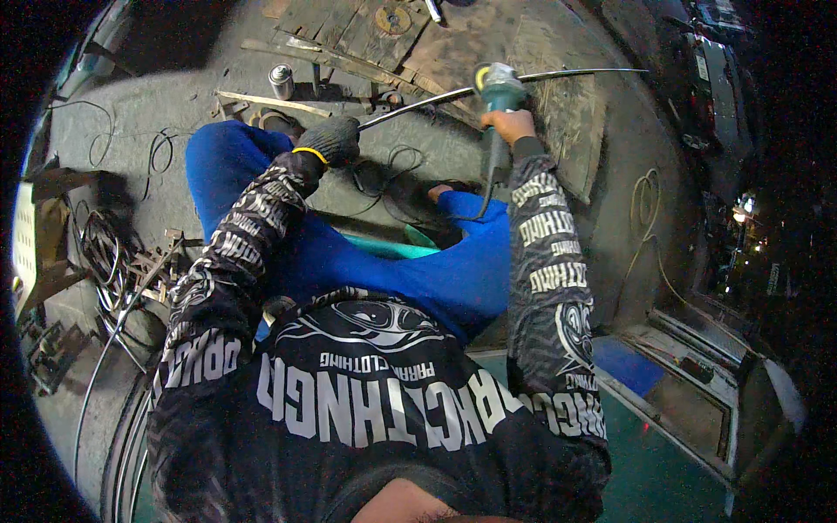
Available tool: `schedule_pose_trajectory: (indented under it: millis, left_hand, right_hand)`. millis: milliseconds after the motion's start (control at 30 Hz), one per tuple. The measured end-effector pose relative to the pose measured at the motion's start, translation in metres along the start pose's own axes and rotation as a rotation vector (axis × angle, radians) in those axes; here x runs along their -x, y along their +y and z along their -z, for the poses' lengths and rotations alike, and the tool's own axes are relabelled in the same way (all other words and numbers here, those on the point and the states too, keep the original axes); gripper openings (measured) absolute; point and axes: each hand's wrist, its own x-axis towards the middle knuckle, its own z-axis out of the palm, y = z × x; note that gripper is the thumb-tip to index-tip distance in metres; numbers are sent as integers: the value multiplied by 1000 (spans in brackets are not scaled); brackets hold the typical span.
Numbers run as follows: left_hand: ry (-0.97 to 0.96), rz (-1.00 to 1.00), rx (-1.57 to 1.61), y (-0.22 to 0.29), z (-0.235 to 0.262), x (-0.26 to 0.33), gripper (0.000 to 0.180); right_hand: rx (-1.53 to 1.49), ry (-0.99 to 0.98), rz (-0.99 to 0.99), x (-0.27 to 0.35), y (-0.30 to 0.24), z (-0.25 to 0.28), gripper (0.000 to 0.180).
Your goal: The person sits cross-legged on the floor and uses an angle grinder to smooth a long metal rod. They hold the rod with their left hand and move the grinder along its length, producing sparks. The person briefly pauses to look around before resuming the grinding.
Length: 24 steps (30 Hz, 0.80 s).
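Grn angle grinder (501, 94), yellowish disc (481, 79) top L, over approx. mid of long thin metal rod (425, 104), slanting up R.

On my remote feed I see: rod (414, 108), smooth glossy metal; grinder (503, 92), plastic-looking body, metal head; glove (333, 139), rough knit cloth; can (282, 82), shiny metal; trousers (418, 283), matt cloth.

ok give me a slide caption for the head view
Gloved left hand grips a metal rod while the bare right hand holds a grinder over it.
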Motion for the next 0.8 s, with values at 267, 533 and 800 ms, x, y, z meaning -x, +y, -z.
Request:
schedule_pose_trajectory:
  millis: [267,533,800]
  left_hand:
    - [-35,-35,-69,2,7,1,21]
    - [-40,-112,-118,0,4,2,24]
    - [41,-68,-158,11,10,11,24]
  right_hand:
    - [69,-11,94,90,-43,-42,78]
    - [81,-48,137,127,-52,-60,77]
    - [53,-167,184,139,-54,-63,70]
